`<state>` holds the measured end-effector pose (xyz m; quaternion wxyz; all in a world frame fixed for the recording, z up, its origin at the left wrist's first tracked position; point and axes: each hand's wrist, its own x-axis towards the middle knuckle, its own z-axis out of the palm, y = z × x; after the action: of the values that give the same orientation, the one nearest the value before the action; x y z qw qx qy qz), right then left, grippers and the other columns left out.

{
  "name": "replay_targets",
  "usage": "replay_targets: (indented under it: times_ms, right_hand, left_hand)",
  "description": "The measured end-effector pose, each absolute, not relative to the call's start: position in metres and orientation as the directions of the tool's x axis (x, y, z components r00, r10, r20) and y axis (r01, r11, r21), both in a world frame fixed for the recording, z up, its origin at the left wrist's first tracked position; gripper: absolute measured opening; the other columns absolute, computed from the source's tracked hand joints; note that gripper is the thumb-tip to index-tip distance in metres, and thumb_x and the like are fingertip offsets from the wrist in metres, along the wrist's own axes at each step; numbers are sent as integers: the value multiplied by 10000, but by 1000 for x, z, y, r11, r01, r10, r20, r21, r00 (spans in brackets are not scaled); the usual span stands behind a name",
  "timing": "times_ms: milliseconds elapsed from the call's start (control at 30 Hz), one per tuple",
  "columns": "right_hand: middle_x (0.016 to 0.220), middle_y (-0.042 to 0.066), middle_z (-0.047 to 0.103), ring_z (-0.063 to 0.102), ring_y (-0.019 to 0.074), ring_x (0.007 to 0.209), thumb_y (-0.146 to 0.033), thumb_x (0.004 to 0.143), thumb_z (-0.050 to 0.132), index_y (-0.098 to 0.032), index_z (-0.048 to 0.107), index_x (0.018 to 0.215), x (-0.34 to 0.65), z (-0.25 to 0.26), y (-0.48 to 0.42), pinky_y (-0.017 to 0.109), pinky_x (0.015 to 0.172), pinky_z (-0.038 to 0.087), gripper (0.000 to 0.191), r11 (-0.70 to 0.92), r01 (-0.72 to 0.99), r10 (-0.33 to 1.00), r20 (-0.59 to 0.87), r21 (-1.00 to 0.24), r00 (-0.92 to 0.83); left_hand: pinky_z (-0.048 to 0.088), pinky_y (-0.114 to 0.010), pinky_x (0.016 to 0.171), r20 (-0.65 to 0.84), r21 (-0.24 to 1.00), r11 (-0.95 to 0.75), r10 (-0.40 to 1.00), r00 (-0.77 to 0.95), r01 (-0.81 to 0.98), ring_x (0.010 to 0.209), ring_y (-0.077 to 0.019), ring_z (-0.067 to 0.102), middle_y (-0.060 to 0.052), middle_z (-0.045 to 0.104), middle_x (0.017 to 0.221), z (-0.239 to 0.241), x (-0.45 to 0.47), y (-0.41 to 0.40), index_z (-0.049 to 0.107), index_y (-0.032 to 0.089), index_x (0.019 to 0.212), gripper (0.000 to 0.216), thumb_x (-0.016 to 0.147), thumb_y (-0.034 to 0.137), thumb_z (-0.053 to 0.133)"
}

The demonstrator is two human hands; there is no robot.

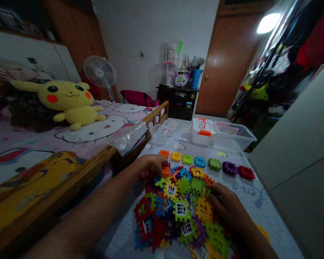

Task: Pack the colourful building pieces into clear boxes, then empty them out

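Note:
A heap of coloured interlocking plastic tiles [178,212] lies on a pale printed cloth [245,196] in front of me. Beyond it, single tiles stand in a row [205,162]: orange, yellow, green, blue, green, purple, red. My left hand [152,164] reaches to the heap's far left edge, fingers curled down over a red tile [145,175]. Resting on the heap's right side, my right hand [228,205] has its fingers bent onto the tiles. What either hand grips is hidden.
Clear plastic boxes [233,135] and one with an orange latch [203,131] sit behind the row. A wooden-framed bed [102,154] with a yellow plush toy [68,102] runs along the left. A grey panel [299,162] stands on the right, a fan [100,73] and door [226,61] beyond.

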<state>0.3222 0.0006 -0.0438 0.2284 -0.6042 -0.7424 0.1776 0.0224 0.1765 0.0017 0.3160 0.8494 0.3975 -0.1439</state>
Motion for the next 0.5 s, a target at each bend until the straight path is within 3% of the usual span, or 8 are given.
replay_targets:
  times_ms: [300,500]
  right_hand:
    - [964,80,675,650,230,881,-343,875,468,-216,659,1018,322,-46,1,373,808,515,271,217,808,975,162,-548,-152]
    - [959,85,675,647,229,875,-333,868,474,-207,661,1005,322,-45,1,375,802,517,265,221,803,974,166,-553,-154]
  left_hand:
    - [428,-231,580,-412,341,-538,652,637,771,697,-162,570,17,654,805,3,20,170,671,187,927,380,558,276,698]
    - [428,-287,929,-168,297,-552,773,611,780,1062,-240,553,-91,598,1158,18,13,188,581,137,1163,568,617,255,684]
